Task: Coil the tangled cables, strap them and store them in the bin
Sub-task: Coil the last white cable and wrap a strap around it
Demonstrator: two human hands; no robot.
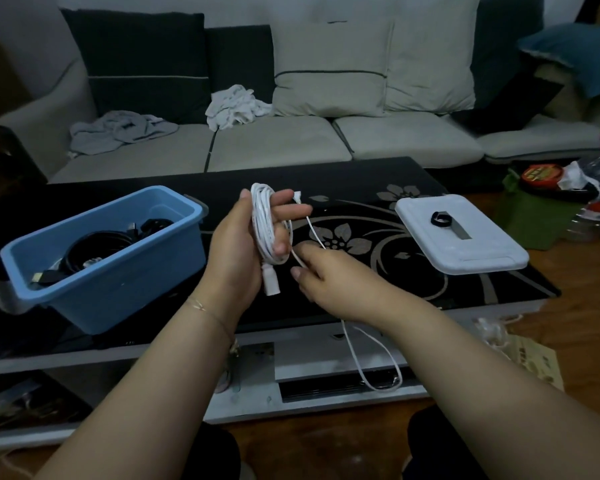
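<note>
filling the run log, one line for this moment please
left hand holds white cable coil | right hand feeds loose end | blue bin open

Head cam, fwd-down, close over hands (243,244) at table (465,174) edge.

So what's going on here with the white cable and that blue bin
A person is coiling a white cable around their left hand, while the right hand feeds the loose tail, which hangs in a loop below the table edge. The blue bin at left already holds black cables. Its white lid lies at right with a black strap on it.
</note>
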